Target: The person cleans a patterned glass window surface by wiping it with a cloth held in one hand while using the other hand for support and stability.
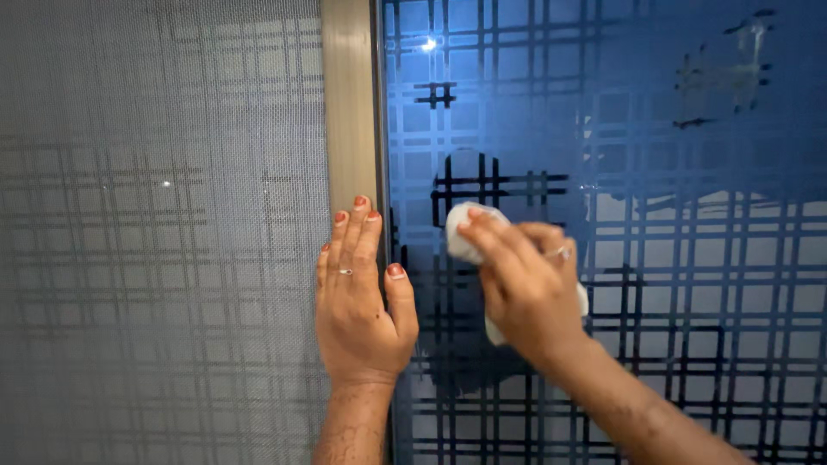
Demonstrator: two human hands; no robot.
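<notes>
The right hand (527,284) pinched a soft, light white cloth (465,232) against glass (689,215), mid-frame; the left hand (357,297) lay flat, fingers empty, on the frame (349,112).

Left hand (362,301) lies flat, fingers extended; right hand (524,280) is clenched.

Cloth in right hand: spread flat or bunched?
Bunched. The cloth is a crumpled wad under the right hand, pressed on the glass; only small ends show.
</notes>
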